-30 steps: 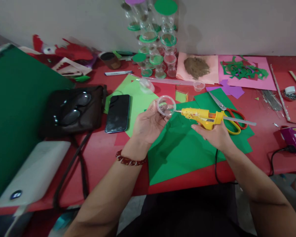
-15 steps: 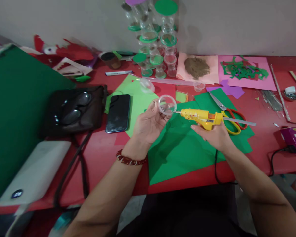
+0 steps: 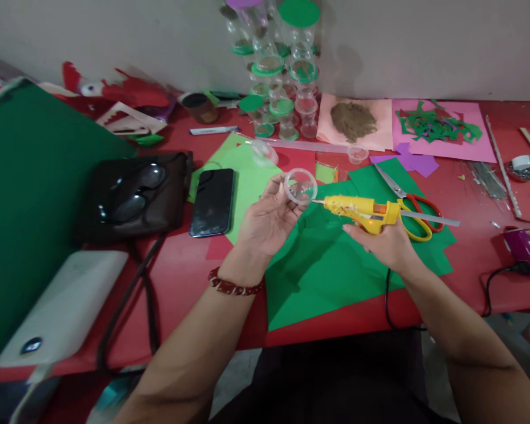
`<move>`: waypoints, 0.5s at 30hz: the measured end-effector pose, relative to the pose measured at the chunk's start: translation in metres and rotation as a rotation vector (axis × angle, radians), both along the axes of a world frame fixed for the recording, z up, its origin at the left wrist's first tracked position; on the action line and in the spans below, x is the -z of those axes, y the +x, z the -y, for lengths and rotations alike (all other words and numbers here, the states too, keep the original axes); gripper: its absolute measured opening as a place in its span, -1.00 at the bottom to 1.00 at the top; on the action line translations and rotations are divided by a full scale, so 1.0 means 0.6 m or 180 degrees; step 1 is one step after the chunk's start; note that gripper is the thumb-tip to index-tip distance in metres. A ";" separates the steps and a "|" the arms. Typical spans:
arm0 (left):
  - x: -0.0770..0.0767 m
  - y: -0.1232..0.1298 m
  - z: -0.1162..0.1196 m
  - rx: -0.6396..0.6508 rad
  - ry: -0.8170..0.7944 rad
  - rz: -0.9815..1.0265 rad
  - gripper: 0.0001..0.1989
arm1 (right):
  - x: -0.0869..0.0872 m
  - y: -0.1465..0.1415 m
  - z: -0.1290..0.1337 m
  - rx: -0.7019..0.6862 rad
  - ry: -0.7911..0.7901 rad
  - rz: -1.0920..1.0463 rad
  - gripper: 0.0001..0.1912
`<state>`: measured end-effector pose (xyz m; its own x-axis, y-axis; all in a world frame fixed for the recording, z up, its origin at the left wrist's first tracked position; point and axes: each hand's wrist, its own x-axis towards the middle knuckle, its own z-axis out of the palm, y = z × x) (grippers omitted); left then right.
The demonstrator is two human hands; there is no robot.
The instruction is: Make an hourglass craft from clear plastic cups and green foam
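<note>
Clear cup (image 3: 301,186), nothing visible inside, left hand's (image 3: 271,221) fingers clamped on it; glue gun (image 3: 357,211) nozzle alongside

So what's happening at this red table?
The left hand holds up a small clear plastic cup, and the right hand grips a yellow glue gun, its nozzle at or very near the cup's rim. Green paper lies beneath them, with scissors to the right. Stacked clear cups stand near the wall.
</note>
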<state>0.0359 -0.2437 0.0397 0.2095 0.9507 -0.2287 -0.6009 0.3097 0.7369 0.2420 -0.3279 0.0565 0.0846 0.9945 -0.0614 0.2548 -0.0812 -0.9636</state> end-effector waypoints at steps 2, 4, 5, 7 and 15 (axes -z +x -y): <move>0.000 -0.001 0.000 -0.0002 0.0014 -0.0011 -0.88 | 0.000 0.000 0.001 -0.0022 0.0012 0.0025 -0.56; 0.000 -0.002 0.000 0.0030 0.0018 0.0022 -0.85 | 0.000 0.000 0.001 -0.0023 0.0013 0.0033 -0.57; 0.000 -0.002 0.000 0.0051 0.0014 0.0054 -0.84 | -0.001 0.000 0.001 -0.0028 0.0002 0.0033 -0.58; -0.001 -0.002 0.000 0.0096 -0.0003 0.0101 -0.82 | -0.001 -0.001 0.001 -0.0031 -0.0006 0.0016 -0.61; -0.001 -0.002 0.000 0.0195 -0.0025 0.0008 -0.78 | 0.000 -0.001 0.002 -0.0037 -0.0002 0.0038 -0.63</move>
